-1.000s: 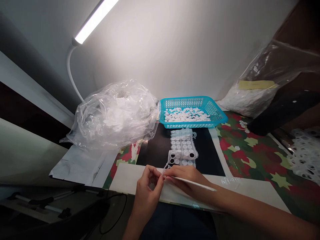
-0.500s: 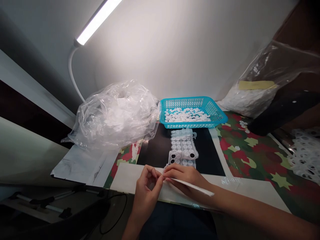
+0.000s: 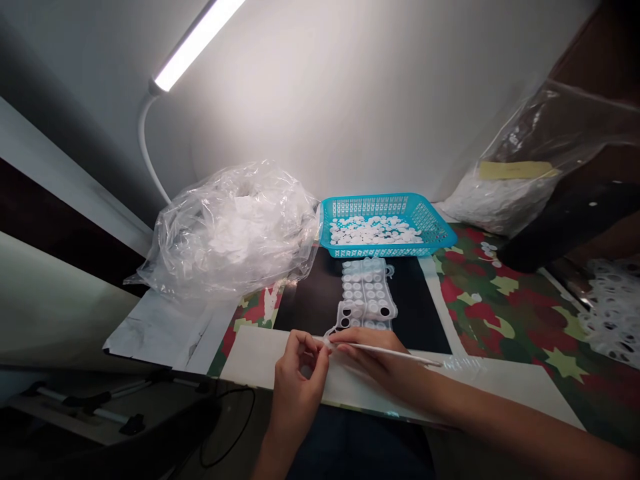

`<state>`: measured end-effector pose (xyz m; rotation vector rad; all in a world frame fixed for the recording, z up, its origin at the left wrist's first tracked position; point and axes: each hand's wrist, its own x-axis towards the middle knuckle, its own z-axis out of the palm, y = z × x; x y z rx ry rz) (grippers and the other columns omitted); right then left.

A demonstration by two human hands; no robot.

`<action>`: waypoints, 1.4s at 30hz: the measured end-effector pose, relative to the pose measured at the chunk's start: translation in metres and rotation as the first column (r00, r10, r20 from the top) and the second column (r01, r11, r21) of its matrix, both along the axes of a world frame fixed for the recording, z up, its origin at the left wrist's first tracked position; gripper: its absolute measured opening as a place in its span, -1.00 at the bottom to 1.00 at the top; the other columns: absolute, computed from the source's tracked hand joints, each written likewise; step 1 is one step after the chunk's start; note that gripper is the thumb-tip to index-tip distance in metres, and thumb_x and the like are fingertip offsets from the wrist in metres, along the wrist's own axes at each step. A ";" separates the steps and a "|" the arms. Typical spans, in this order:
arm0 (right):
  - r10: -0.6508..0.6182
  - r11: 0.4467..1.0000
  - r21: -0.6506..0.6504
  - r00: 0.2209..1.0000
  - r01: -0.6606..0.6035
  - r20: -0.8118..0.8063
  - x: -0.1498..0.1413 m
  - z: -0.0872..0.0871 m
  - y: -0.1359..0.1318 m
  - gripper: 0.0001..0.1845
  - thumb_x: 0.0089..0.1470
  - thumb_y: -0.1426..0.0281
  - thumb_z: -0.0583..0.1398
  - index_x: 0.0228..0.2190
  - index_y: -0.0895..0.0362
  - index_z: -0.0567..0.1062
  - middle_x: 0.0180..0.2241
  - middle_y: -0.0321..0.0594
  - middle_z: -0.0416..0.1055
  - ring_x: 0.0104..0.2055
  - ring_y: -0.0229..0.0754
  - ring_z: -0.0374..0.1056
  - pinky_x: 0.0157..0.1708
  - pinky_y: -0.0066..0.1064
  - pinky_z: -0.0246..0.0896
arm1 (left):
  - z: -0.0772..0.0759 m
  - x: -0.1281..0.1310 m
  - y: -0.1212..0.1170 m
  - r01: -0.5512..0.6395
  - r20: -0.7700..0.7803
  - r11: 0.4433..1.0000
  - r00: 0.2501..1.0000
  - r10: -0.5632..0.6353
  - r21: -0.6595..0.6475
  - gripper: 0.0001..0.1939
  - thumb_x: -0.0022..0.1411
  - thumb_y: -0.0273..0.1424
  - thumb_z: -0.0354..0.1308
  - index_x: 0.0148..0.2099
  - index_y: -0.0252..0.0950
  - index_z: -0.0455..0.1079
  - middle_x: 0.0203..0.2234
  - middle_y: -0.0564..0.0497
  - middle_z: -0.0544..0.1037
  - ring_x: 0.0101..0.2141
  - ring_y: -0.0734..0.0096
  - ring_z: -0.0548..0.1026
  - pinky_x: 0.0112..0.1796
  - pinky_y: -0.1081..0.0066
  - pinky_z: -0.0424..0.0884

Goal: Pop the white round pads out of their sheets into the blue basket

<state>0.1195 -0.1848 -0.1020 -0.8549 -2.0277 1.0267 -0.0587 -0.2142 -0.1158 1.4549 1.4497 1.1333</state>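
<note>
My left hand (image 3: 300, 373) is closed in a pinch, its thumb and forefinger on a small translucent white piece (image 3: 328, 341). Against those fingertips, my right hand (image 3: 377, 360) grips a thin white stick (image 3: 400, 353) whose rear end slopes back over the wrist. The stick's tip is hard to make out among the fingers. Just beyond the hands lies a translucent white sheet (image 3: 367, 293) with rows of round discs and a few dark open holes. Its near edge is partly hidden behind my right hand. A black mat (image 3: 415, 300) lies under the sheet.
A blue basket (image 3: 385, 252) of white discs stands behind the mat. To its left slumps a big clear plastic bag (image 3: 235, 233); another bag (image 3: 500, 200) leans at the back right. White ring-holed scraps (image 3: 613, 310) lie far right. A lamp (image 3: 197, 43) glows above.
The white stick's rear end first tilts lower, then rises and swings right as my right hand turns. The small translucent piece now shows more at the fingertips. My left hand stays nearly in place.
</note>
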 end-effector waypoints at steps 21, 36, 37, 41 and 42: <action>0.026 0.981 0.189 0.999 -0.034 0.042 -0.003 -0.008 0.000 -0.70 0.27 0.40 -0.02 -0.04 0.13 0.40 -0.11 -0.14 0.47 -0.02 -0.20 0.36 -0.01 -0.36 0.27 | -0.001 0.007 0.005 -0.071 0.055 0.996 0.996 0.074 -0.044 -0.79 0.14 -0.38 0.15 -0.26 -0.22 0.13 -0.42 0.08 0.46 -0.44 0.50 0.42 -0.38 0.50 0.36; -0.180 0.983 -0.030 0.980 0.179 -0.081 0.007 -0.002 0.009 -0.74 0.26 0.36 0.02 -0.17 0.09 0.48 -0.25 -0.20 0.49 -0.22 -0.21 0.40 -0.22 -0.41 0.28 | 0.001 0.002 0.009 0.006 0.153 0.997 0.988 0.007 -0.082 -0.76 0.16 -0.31 0.16 -0.29 -0.22 0.11 -0.41 0.09 0.43 -0.45 0.52 0.37 -0.39 0.53 0.32; -0.163 0.987 -0.022 0.983 0.162 -0.082 0.006 -0.001 0.008 -0.75 0.25 0.36 0.03 -0.17 0.09 0.48 -0.25 -0.21 0.50 -0.22 -0.21 0.41 -0.22 -0.40 0.28 | 0.002 0.003 0.010 -0.008 0.159 0.997 0.987 0.020 -0.081 -0.76 0.16 -0.30 0.17 -0.28 -0.22 0.12 -0.41 0.08 0.44 -0.45 0.52 0.38 -0.40 0.53 0.33; -0.114 0.993 -0.005 0.992 0.114 -0.059 0.004 -0.001 0.003 -0.76 0.24 0.37 0.04 -0.15 0.07 0.48 -0.20 -0.20 0.50 -0.17 -0.19 0.40 -0.16 -0.37 0.29 | 0.004 0.007 0.011 -0.045 0.175 0.996 0.983 0.059 -0.079 -0.73 0.11 -0.30 0.21 -0.27 -0.24 0.15 -0.38 0.03 0.46 -0.46 0.53 0.36 -0.46 0.56 0.32; -0.105 0.994 0.002 0.993 0.105 -0.054 0.003 -0.001 0.002 -0.75 0.25 0.38 0.04 -0.14 0.07 0.48 -0.17 -0.19 0.49 -0.14 -0.19 0.40 -0.14 -0.37 0.28 | 0.005 0.008 0.011 -0.050 0.179 0.996 0.982 0.063 -0.080 -0.72 0.11 -0.30 0.22 -0.27 -0.24 0.15 -0.38 0.03 0.47 -0.46 0.53 0.35 -0.47 0.57 0.31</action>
